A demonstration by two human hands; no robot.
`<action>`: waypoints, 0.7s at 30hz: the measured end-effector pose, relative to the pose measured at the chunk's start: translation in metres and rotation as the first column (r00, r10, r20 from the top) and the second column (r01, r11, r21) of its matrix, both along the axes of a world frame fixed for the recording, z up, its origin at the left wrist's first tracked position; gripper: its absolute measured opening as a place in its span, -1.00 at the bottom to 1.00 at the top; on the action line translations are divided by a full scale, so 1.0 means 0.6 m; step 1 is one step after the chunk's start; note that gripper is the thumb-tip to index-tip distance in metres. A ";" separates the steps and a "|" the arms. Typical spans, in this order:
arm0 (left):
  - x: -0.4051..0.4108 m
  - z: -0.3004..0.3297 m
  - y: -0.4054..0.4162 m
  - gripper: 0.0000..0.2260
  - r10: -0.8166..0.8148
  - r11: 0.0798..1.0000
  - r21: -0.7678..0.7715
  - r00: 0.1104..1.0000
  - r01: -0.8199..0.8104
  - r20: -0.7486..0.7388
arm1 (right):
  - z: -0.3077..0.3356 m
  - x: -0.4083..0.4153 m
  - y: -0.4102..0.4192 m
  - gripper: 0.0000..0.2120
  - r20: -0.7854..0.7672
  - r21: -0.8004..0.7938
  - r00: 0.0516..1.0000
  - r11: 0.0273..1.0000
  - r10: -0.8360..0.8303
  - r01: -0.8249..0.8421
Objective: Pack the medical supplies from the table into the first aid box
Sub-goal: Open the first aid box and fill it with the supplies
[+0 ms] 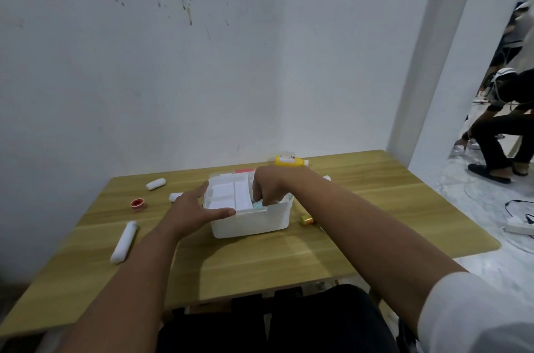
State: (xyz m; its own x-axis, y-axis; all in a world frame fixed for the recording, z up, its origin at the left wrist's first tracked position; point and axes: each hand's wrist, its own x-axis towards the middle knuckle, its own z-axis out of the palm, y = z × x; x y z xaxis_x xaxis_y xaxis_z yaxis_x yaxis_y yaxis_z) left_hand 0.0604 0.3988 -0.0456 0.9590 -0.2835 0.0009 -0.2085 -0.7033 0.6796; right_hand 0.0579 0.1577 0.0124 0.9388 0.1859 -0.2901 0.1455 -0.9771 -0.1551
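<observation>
The white first aid box (254, 224) stands open in the middle of the wooden table (260, 260). My left hand (193, 209) rests flat against its left front corner, fingers spread, thumb along the rim. My right hand (270, 185) reaches down into the right side of the box, fingers closed on a light blue item (258, 204) there. White packets (229, 193) fill the left part. Loose on the table lie a long white bandage roll (123, 242), a red tape roll (137, 204), a short white roll (156, 184) and a yellow bottle (290, 160).
A small gold-capped item (307, 219) lies right of the box. Another white roll (175, 196) sits behind my left hand. A white wall stands behind the table. At the right, a person (502, 127) crouches on the floor near a power strip (520, 228) and cables.
</observation>
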 end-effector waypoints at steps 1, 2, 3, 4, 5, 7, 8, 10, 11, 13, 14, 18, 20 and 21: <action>-0.001 0.001 -0.001 0.24 -0.002 1.000 0.000 1.000 0.002 0.000 | -0.002 -0.001 0.000 -0.71 -0.009 0.037 1.000 0.999 -0.009 0.009; -0.002 0.002 -0.002 0.25 -0.003 1.000 -0.001 1.000 0.003 -0.001 | -0.005 -0.002 -0.001 -0.71 -0.015 0.080 1.000 0.997 -0.019 0.020; -0.003 0.003 -0.003 0.25 -0.002 1.000 0.000 1.000 0.002 -0.003 | -0.007 -0.002 -0.001 -0.70 -0.017 0.121 0.999 0.992 -0.028 0.030; -0.004 0.004 -0.004 0.26 -0.002 1.000 0.001 1.000 0.002 -0.003 | -0.010 -0.003 -0.002 -0.70 -0.017 0.154 0.999 0.987 -0.035 0.038; -0.005 0.005 -0.004 0.27 -0.002 1.000 0.002 1.000 0.002 -0.003 | -0.013 -0.003 -0.003 -0.71 -0.013 0.177 0.999 0.983 -0.041 0.043; -0.007 0.005 -0.005 0.29 -0.003 1.000 0.004 1.000 0.003 0.001 | -0.021 -0.002 -0.005 -0.74 -0.002 0.205 0.998 0.977 -0.055 0.054; -0.007 0.005 -0.006 0.28 -0.001 1.000 0.005 1.000 0.001 0.003 | -0.024 -0.002 -0.006 -0.76 0.006 0.212 0.998 0.976 -0.060 0.057; -0.007 0.004 -0.006 0.26 0.008 1.000 0.004 1.000 -0.008 0.000 | -0.030 -0.001 -0.006 -0.78 0.022 0.214 0.997 0.975 -0.067 0.061; -0.007 0.005 -0.006 0.26 0.009 1.000 0.005 1.000 -0.009 0.000 | -0.033 0.000 -0.006 -0.80 0.031 0.213 0.997 0.975 -0.070 0.062; -0.006 0.004 -0.006 0.31 0.008 1.000 0.013 1.000 -0.008 0.003 | -0.038 0.000 -0.006 -0.84 0.049 0.217 0.996 0.974 -0.079 0.067; -0.006 0.004 -0.005 0.31 0.006 1.000 0.017 1.000 -0.006 0.006 | -0.041 -0.001 -0.006 -0.86 0.055 0.223 0.995 0.972 -0.088 0.074; -0.005 0.003 -0.005 0.24 -0.009 1.000 0.009 1.000 0.008 0.012 | -0.050 0.001 -0.007 -0.87 0.034 0.265 0.988 0.955 -0.148 0.134; -0.005 0.004 -0.005 0.26 -0.008 1.000 0.007 1.000 0.008 0.009 | -0.051 0.002 -0.003 -0.84 0.017 0.273 0.985 0.948 -0.173 0.162; -0.004 0.003 -0.004 0.28 -0.007 1.000 0.008 1.000 0.007 0.008 | -0.052 0.003 0.000 -0.82 0.012 0.273 0.983 0.946 -0.183 0.173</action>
State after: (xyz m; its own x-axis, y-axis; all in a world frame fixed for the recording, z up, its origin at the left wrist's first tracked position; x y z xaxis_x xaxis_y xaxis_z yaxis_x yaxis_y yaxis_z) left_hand 0.0580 0.3962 -0.0436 0.9569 -0.2903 0.0064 -0.2191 -0.7074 0.6720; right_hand 0.0599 0.1579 -0.0189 0.9727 0.0815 -0.2174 -0.0162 -0.9102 -0.4139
